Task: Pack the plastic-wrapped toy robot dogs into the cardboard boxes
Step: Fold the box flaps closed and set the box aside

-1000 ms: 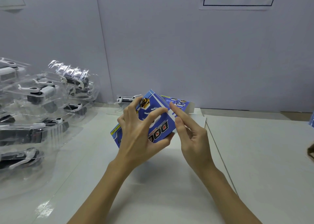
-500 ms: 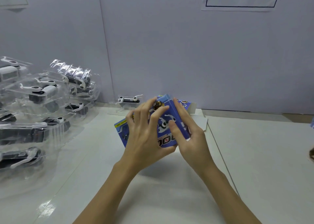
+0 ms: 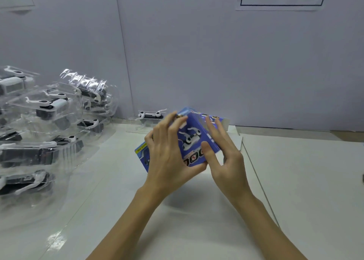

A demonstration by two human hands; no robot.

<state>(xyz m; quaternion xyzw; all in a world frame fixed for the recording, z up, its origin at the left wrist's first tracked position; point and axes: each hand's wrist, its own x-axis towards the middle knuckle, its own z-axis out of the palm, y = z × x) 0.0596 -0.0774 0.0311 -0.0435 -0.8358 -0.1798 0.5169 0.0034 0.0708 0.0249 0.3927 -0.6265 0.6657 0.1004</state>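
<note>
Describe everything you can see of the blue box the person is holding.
The blue box is printed cardboard showing a white robot dog and large letters. It is tilted, one corner up, held above the white table. The left hand grips its left side; the right hand holds its right side, thumb on the front. Blur hides finer print.

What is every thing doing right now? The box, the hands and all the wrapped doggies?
Blue toy box: lifted off the table, tilted, held in both hands.
Left hand: grips the box.
Right hand: holds the box, thumb on its front.
Stack of wrapped robot dogs: lying on the table, not boxed.
Single wrapped robot dog: by the wall, untouched.
</note>
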